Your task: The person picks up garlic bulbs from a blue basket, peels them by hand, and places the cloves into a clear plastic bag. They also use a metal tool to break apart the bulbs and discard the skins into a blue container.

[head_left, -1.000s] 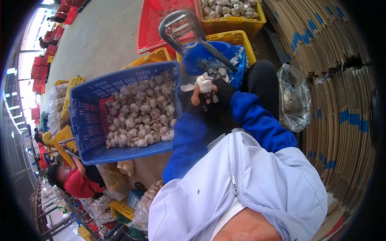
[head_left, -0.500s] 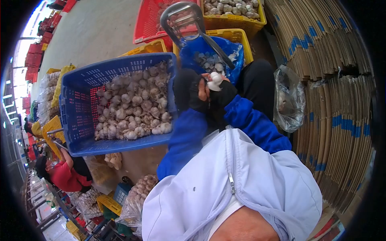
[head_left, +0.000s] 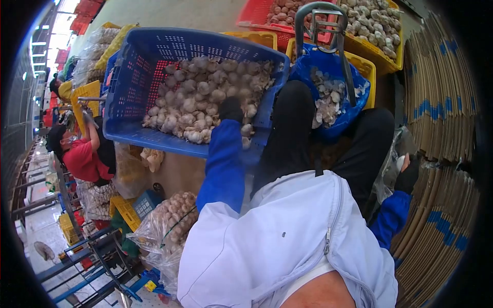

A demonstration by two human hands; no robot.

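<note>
My left hand (head_left: 231, 109), in a black glove, reaches down onto the garlic bulbs (head_left: 192, 105) heaped in the blue crate (head_left: 159, 134). Its fingers are hidden among them. Off to the right, my right hand (head_left: 407, 176), also gloved with bare fingertips, is at the clear plastic bag (head_left: 384, 180). A white garlic bulb (head_left: 400, 163) shows at its fingertips, partly hidden. Between my knees, a blue bag (head_left: 336, 123) lines a yellow crate (head_left: 368, 69) and holds papery garlic skins (head_left: 328, 97).
A metal frame (head_left: 321, 9) with a long bar stands over the blue bag. Stacks of flattened cardboard (head_left: 436, 205) line my right side. More garlic fills a yellow crate (head_left: 398, 54) ahead. A person in red (head_left: 84, 159) works at the left, near bagged garlic (head_left: 179, 215).
My hands were together over the blue bag around a white garlic bulb. They have parted: the left went to the blue crate, the right to the plastic bag. The view has shifted.
</note>
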